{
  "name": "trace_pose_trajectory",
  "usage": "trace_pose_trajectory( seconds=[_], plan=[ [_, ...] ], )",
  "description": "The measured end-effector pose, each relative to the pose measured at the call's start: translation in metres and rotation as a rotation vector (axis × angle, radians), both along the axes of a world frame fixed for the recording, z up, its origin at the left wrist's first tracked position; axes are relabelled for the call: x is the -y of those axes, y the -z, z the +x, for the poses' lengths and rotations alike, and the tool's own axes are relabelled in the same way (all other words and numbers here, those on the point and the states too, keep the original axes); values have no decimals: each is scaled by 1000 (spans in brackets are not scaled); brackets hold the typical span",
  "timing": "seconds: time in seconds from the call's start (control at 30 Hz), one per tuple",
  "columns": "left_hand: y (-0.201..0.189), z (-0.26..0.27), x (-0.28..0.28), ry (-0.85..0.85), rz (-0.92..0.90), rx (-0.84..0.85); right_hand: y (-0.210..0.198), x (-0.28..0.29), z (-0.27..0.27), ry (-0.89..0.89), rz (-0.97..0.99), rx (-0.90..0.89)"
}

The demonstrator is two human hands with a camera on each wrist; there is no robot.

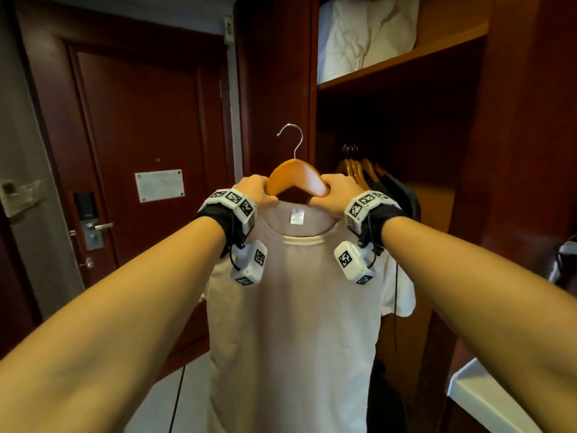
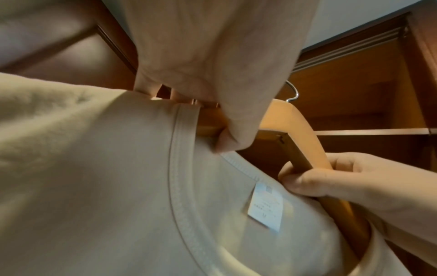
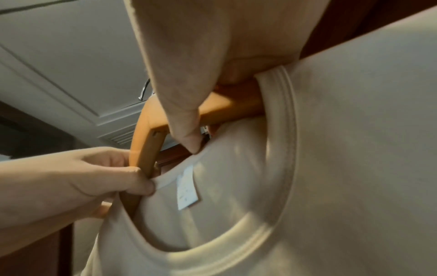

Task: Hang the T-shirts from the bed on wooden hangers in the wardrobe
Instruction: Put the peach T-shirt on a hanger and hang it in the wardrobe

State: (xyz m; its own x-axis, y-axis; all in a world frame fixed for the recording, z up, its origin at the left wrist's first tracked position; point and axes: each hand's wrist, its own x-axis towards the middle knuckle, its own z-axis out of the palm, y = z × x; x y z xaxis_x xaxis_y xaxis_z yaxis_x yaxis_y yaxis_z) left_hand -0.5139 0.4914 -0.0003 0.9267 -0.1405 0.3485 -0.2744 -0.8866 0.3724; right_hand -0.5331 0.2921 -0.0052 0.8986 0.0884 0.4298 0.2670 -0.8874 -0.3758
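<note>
Cream T-shirt (image 1: pixel 290 307) on wooden hanger (image 1: pixel 295 176), left hand (image 1: pixel 257 190) and right hand (image 1: pixel 335 192) each clamping a grip on a hanger arm beside the collar.

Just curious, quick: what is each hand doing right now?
Left hand: grips the wooden hanger and T-shirt collar.
Right hand: grips the hanger's other arm and collar.

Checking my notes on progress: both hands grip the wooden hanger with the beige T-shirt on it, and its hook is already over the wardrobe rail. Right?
Not quite. Both the left hand and right hand do grip the wooden hanger carrying the beige T-shirt, but the head view shows its hook free in the air, not over the wardrobe rail.
</note>
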Motion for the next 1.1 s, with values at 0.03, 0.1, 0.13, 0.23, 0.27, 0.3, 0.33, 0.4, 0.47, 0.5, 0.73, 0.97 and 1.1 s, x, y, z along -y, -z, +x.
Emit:
trace_pose_trajectory(
  seconds=[0.03,0.1,0.13,0.23,0.27,0.3,0.33,0.4,0.47,0.5,0.73,0.97,1.1],
  plan=[
    [-2,18,2,23,-10,8,-2,0,11,22,24,-7],
    [-4,50,9,65,-13,20,-4,3,32,78,56,5],
    [-3,64,14,91,-10,19,-3,7,40,116,59,7],
    [-1,104,33,178,-16,8,-1,21,66,231,26,0],
    [1,117,39,207,-17,-1,0,27,76,269,23,-4],
    [2,130,46,239,-20,-8,1,34,85,306,27,-5],
    [5,144,54,273,-23,-15,2,40,94,338,30,-3],
    [9,169,69,343,-32,-24,4,54,111,389,20,-7],
    [13,193,86,404,-45,-39,6,69,128,425,0,-11],
    [15,205,94,432,-49,-47,6,78,137,440,-5,-9],
    [21,284,160,633,-73,-203,2,149,184,595,-61,-34],
    [28,347,210,663,-158,-191,15,201,215,717,-143,-119],
    [37,379,243,620,-52,-41,23,226,228,767,-166,-143]
  ],
)
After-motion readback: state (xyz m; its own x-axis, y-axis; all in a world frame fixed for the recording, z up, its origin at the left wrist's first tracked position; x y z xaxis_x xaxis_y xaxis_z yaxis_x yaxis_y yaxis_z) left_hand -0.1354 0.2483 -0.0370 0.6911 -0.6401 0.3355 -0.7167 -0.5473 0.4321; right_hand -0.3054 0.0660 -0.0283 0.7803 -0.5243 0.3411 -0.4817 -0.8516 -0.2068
